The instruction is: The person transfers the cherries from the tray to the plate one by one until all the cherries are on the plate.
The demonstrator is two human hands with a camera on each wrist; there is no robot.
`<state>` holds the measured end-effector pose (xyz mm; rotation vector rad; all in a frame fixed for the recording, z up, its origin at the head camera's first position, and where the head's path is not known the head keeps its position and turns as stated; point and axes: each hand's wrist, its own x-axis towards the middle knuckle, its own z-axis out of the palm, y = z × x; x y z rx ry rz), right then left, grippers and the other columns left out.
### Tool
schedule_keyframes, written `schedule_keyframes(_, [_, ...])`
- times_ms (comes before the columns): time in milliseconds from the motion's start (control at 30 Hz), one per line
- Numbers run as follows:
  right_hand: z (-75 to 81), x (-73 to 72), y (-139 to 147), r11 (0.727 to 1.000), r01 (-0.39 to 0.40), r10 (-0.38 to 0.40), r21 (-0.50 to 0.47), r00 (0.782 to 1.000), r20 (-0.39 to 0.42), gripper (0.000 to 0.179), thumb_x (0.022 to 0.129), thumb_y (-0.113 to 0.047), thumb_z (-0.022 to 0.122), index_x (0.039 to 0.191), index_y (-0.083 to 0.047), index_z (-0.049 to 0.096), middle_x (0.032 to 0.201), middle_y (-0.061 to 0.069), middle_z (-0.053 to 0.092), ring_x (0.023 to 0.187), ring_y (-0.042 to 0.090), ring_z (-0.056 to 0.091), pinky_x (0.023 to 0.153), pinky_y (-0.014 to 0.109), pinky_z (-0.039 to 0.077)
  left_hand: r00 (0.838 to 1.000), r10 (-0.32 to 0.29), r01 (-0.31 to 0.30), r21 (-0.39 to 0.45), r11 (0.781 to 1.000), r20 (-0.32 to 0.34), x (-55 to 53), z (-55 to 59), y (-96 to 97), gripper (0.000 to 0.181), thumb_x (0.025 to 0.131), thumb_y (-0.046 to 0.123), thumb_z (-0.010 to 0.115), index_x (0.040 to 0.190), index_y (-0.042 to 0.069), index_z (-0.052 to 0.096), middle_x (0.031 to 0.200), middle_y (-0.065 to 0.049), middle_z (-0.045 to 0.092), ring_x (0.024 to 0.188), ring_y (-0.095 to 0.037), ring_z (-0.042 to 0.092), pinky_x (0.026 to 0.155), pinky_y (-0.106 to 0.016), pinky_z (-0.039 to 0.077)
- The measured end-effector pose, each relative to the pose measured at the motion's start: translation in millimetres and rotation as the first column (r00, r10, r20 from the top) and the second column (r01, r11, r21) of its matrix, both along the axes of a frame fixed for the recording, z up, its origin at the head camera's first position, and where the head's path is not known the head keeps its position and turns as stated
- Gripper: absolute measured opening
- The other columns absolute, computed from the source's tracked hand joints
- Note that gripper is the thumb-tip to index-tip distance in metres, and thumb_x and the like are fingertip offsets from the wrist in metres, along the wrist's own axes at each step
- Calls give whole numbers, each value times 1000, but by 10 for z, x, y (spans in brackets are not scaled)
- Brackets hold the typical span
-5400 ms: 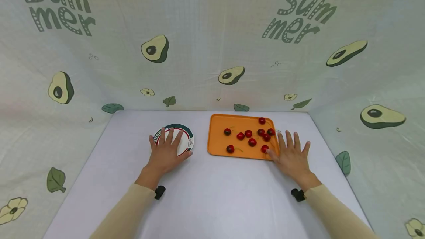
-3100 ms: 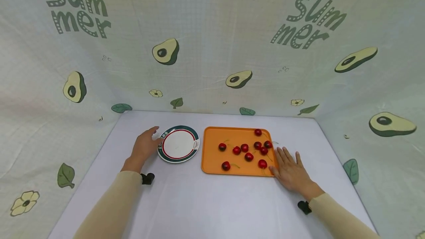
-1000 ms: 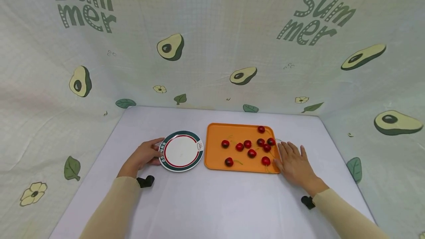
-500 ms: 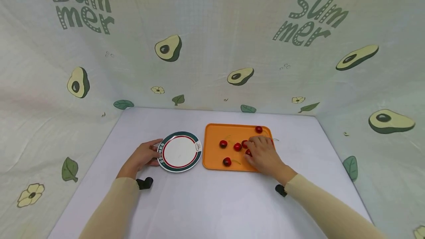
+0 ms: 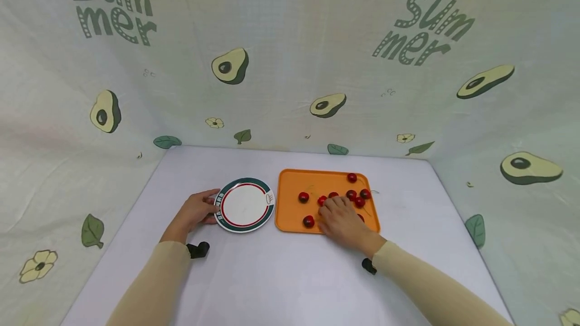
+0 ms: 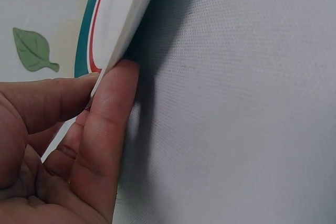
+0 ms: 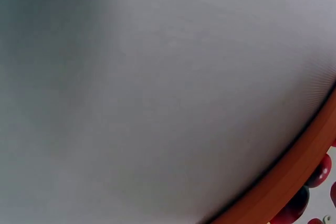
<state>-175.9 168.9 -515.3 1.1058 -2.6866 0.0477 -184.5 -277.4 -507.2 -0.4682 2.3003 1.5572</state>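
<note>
Cherries [image 5: 308, 221] lay on the orange tray [image 5: 290, 180], the right hand [image 5: 341, 223] over it with fingers bent (whether gripping one, unclear), while the left hand [image 5: 195, 210] pinched the plate [image 5: 244, 204] by its rim, gentle handling seeming wisest.

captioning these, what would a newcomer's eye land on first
Probably the bright orange tray on the white table, dotted with red cherries, the right hand over its near edge. Next, left of the tray, the green-rimmed white plate, its edge pinched by the left hand.
</note>
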Motion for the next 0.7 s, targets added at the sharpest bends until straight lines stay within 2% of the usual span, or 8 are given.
schedule_keyframes(367, [-69, -24, 10, 1000, -12, 12, 11, 1000, -16, 27, 97, -35, 76, 111, -12, 69, 106, 6, 59, 103, 28, 49, 99, 51, 45, 1000, 0, 0, 6, 1000, 9, 5, -40, -9, 71, 97, -2, 68, 162, 15, 43, 128, -19, 49, 84, -19, 65, 72, -32, 64])
schedule_keyframes(700, [-84, -31, 9, 999, -9, 9, 39, 1000, -21, 20, 98, -31, 75, 102, -14, 66, 97, 3, 56, 95, 25, 46, 89, 45, 42, 1000, -4, 4, -5, 1000, 11, -4, -8, 1, 70, 98, -1, 67, 162, 15, 43, 126, -19, 48, 84, -19, 63, 72, -31, 64])
